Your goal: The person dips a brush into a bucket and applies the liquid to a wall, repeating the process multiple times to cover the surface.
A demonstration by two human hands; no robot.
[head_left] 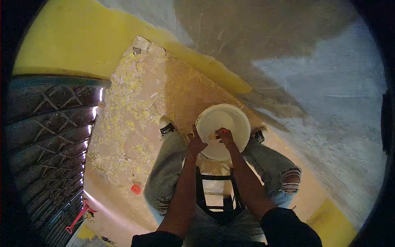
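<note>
Well, white bucket (247, 122) between shoes (166, 124), contents hard to tell; left hand (196, 144) at edge, fingers apart; right hand (225, 136) over bucket, fingers pinching tan piece (212, 136).

what my right hand (224, 136) pinches over the bucket (247, 123) is too small and blurred for me to name, and my fingers hide part of it. my left hand (196, 143) covers a bit of the bucket's left rim, and i can't make out what the pale inside holds. my trouser legs (166, 158) hide the backs of my shoes (166, 125). my sleeves (288, 228) run off the bottom edge. the red scrap (136, 189) on the floor is too small to tell. darkness cuts off the shutter (43, 119) at left.
</note>
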